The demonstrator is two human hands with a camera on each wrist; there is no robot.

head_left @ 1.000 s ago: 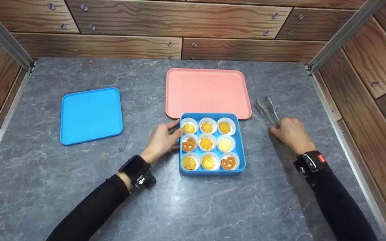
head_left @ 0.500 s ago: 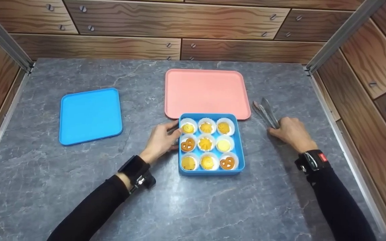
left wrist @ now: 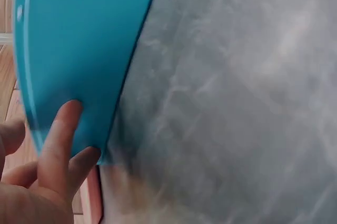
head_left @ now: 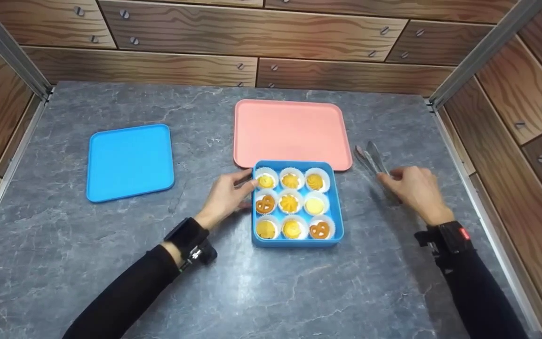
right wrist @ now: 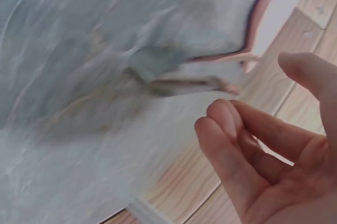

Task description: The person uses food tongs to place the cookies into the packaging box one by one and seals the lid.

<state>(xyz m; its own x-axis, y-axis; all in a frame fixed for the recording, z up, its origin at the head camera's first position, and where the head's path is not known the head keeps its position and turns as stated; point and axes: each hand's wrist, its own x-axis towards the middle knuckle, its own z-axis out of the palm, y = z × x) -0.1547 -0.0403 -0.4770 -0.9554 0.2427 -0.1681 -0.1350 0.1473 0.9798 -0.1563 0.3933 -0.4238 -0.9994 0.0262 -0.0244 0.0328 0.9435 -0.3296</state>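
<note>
A blue square box [head_left: 338, 230] holds several white paper cups, each with a small baked piece such as a pretzel [head_left: 265, 204] or a piped cookie [head_left: 314, 181]. Against its left side rests my left hand [head_left: 224, 195], thumb at the rim; in the left wrist view the fingertips [left wrist: 69, 112] touch the outer wall. Metal tongs [head_left: 374, 157] lie on the table right of the box, partly hidden by my right hand [head_left: 417, 190] at their handle end. In the right wrist view, thumb and fingers stand apart with the blurred tongs [right wrist: 184, 85] beyond them.
A pink tray [head_left: 292, 134] lies behind the box, its front edge right at the box's back. To the left is a blue square tray or lid [head_left: 131, 163]. Wood-patterned walls [head_left: 252, 28] enclose the grey table [head_left: 205, 292] at the back and sides.
The tongs have shifted slightly left. My right hand, which gripped their handle, has let go and its wrist has drawn slightly right. My left hand stays at the box.
</note>
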